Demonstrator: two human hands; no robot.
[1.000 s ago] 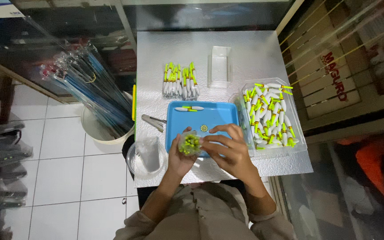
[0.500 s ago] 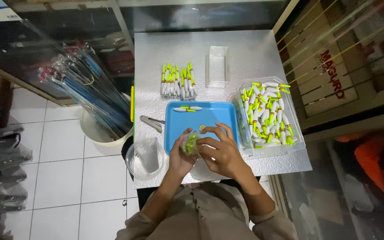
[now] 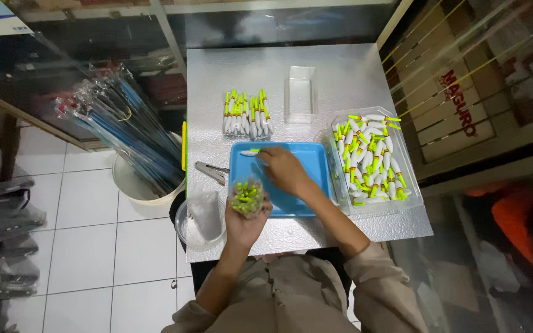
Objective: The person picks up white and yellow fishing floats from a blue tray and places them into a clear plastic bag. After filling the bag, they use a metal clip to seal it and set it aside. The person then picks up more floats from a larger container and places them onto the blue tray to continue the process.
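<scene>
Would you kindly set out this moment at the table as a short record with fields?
Setting: silver table seen from above, tiled floor to one side
Left hand: holds a small clear bag of white and yellow-green floats
Right hand: reaches across the blue tray to a single float at its far edge
Far side of table: row of floats, empty clear box
Beside the tray: clear bin of floats, metal tongs
Off the table: bucket of packaged rods

Silver textured desk (image 3: pixel 353 74) on white tiled floor (image 3: pixel 87 246); wooden slatted crate (image 3: pixel 495 80) at right, dark glass shelving (image 3: pixel 75 55) behind.
</scene>
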